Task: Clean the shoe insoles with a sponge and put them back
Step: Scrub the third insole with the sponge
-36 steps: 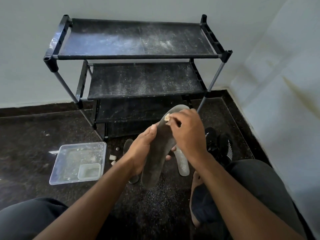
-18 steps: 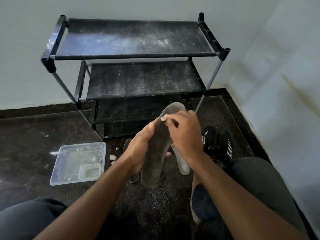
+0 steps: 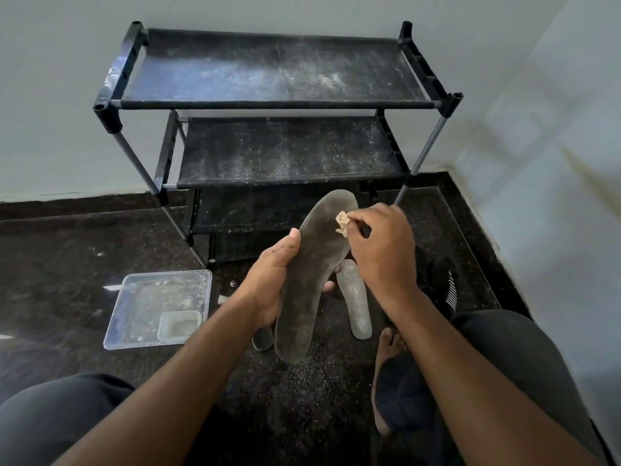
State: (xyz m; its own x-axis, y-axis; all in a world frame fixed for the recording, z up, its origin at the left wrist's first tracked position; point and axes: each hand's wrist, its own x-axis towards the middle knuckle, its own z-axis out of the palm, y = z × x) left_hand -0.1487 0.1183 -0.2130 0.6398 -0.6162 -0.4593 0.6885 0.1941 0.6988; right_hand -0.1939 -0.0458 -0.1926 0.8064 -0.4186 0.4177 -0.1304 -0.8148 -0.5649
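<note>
My left hand point(image 3: 272, 280) grips a dark grey insole point(image 3: 312, 274) by its middle and holds it up, toe end pointing away from me. My right hand point(image 3: 383, 250) pinches a small beige sponge piece point(image 3: 342, 223) and presses it on the insole's toe end. A second, lighter insole point(image 3: 354, 299) lies on the floor beneath, and part of a third insole point(image 3: 263, 341) shows under my left hand. Black shoes with white stripes point(image 3: 443, 284) sit on the floor to the right, partly hidden by my right arm.
A black three-tier shoe rack point(image 3: 279, 105), dusty, stands against the wall ahead. A clear plastic tray point(image 3: 134, 297) holding a small container point(image 3: 179, 326) sits on the dark floor to the left. A white wall closes the right side. My knees and a bare foot point(image 3: 386, 351) are below.
My right hand has slid the sponge piece a little to the right across the insole's toe end. The left hand keeps the same grip.
</note>
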